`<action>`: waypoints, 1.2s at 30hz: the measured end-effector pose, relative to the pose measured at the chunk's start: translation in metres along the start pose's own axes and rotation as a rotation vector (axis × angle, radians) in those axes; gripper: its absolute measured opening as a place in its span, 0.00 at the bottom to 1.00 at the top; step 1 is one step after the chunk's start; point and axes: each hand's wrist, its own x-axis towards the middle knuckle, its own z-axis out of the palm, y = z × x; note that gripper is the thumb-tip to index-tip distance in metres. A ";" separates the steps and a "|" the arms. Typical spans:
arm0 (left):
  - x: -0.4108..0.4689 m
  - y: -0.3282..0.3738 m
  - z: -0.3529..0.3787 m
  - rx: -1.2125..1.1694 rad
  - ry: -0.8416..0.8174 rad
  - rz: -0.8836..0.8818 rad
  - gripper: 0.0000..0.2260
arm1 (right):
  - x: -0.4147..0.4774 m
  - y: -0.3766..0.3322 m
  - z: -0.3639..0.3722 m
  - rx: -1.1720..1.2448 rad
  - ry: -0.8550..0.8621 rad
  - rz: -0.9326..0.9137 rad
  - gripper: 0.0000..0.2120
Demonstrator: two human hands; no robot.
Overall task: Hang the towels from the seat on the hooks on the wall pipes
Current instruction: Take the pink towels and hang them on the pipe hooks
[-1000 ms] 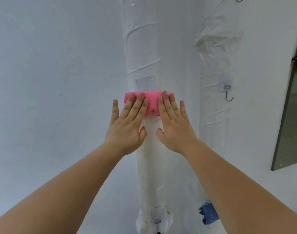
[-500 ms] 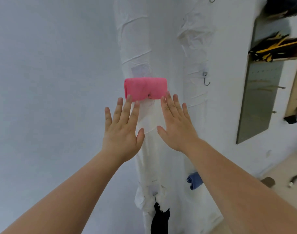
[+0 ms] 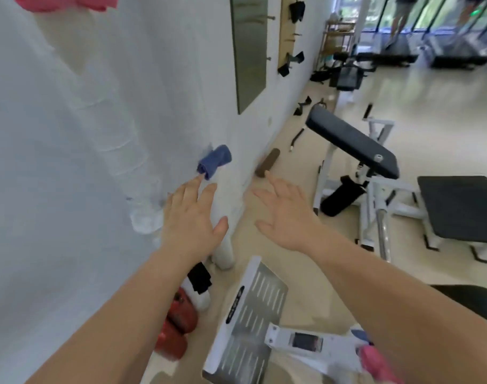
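Both hands have come off the pink towel (image 3: 67,2) and dropped away, and the view has swung right and down, so that towel now sits at the very top left edge, up on the white-wrapped pipe (image 3: 98,112). Left hand (image 3: 193,217) is out in front, palm down, fingers spread wide and holding nothing, its fingertips just short of the blue towel (image 3: 214,161) that hangs lower on the second pipe (image 3: 223,217). Right hand (image 3: 286,214) is level with it and well apart, fingers loose and open, also empty. Below the left forearm a black towel (image 3: 200,277) hangs near the foot of the pipe, with red weights (image 3: 178,325) on the floor beside it. Bottom right corner, a blurred pink cloth (image 3: 378,363) shows beside the right forearm; what it rests on is hard to make out. A ridged metal footplate (image 3: 250,322) lies between the arms. Beyond the right hand stands a bench with a black pad (image 3: 350,142) and a black seat (image 3: 461,206). Far back, treadmills (image 3: 430,51) by the windows.
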 end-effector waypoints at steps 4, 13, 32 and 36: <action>-0.032 0.070 0.045 -0.081 -0.206 0.126 0.34 | -0.100 0.064 0.021 -0.011 -0.141 0.208 0.29; -0.086 0.253 0.141 -0.098 -0.541 0.247 0.32 | -0.279 0.223 0.056 0.025 -0.354 0.480 0.29; -0.192 0.487 0.316 -0.438 -1.161 0.320 0.24 | -0.472 0.414 0.149 0.085 -0.384 0.770 0.25; -0.210 0.501 0.337 -0.621 -1.109 0.224 0.17 | -0.472 0.417 0.164 0.057 -0.310 0.735 0.23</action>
